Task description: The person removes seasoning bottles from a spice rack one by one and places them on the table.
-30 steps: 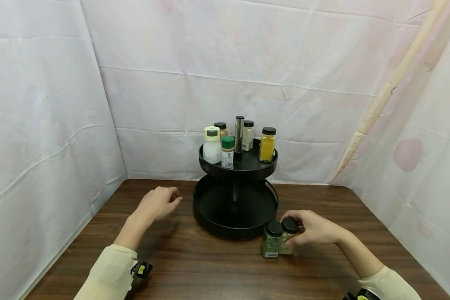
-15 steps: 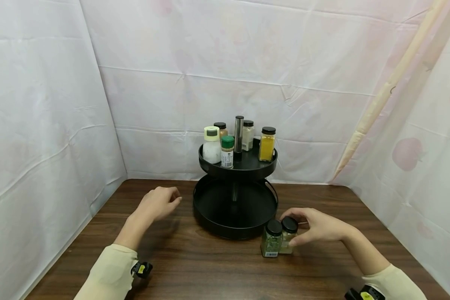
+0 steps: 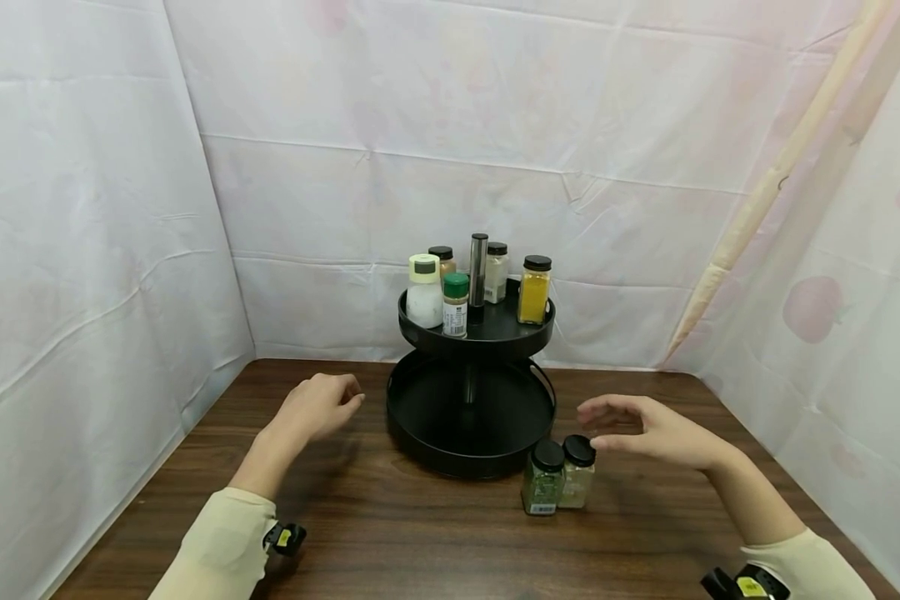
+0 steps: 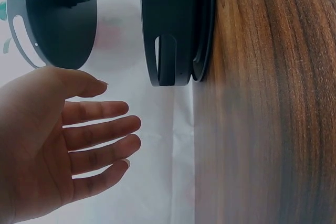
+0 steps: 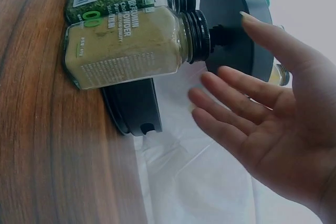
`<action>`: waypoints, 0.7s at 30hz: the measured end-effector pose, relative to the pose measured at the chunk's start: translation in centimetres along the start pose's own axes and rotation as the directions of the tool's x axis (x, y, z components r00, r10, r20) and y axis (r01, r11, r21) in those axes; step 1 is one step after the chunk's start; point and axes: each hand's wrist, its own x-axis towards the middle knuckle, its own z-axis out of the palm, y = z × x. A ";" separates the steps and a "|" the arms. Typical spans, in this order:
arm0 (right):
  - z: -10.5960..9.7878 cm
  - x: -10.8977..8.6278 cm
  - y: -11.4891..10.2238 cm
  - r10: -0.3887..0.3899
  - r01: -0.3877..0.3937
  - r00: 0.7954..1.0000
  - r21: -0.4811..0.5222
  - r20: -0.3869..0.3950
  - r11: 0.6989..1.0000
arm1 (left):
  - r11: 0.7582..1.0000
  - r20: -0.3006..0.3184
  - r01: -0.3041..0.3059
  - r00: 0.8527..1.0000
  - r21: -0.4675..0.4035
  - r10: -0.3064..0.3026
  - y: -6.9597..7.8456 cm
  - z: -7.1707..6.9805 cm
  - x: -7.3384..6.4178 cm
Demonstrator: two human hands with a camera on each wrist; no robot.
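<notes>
Two spice jars are standing upright and touching each other on the wooden table [image 3: 390,533], just in front of the two-tier black turntable rack [image 3: 471,412]: a dark green herb jar [image 3: 543,488] on the left and a pale powder jar [image 3: 576,481] on the right, both black-capped. Right hand [image 3: 648,431] is hovering just above and behind the pale powder jar, fingers straight and spread, gripping nothing; half a second ago its fingers were wrapped round that jar, so the jar is judged as released and set down beside its neighbour. Left hand [image 3: 317,406] is resting above the table left of the rack, fingers relaxed and empty, as before. Upper tier is carrying five containers around a steel post [image 3: 478,268]: a white shaker [image 3: 423,293], a green-capped bottle [image 3: 455,305], a brown powder jar [image 3: 442,259], a pale jar [image 3: 497,271] and a yellow powder jar [image 3: 534,288]. Lower tier is holding nothing. Labels: in the right wrist view the pale powder jar is showing small print too fine to read; the dark green herb jar is showing a barcode and illegible lettering.
</notes>
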 end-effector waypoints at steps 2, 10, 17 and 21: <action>-0.1 0.0 -0.1 -0.004 0.004 0.998 0.005 -0.056 1.000 | 1.000 -0.002 -0.002 1.000 0.001 0.002 0.0 0.0 0.0; -0.3 -0.1 -0.4 0.023 -0.023 0.956 0.001 -0.293 1.000 | 1.000 0.003 -0.006 1.000 0.002 0.006 -0.2 0.0 0.1; -0.7 -0.1 -0.6 0.010 -0.043 0.926 -0.078 -0.378 0.996 | 1.000 0.014 0.008 1.000 -0.001 -0.008 0.1 -0.4 0.0; -0.8 -0.2 -0.6 0.004 -0.051 0.916 -0.107 -0.401 0.993 | 1.000 0.012 0.013 1.000 -0.004 -0.013 0.1 -0.5 0.0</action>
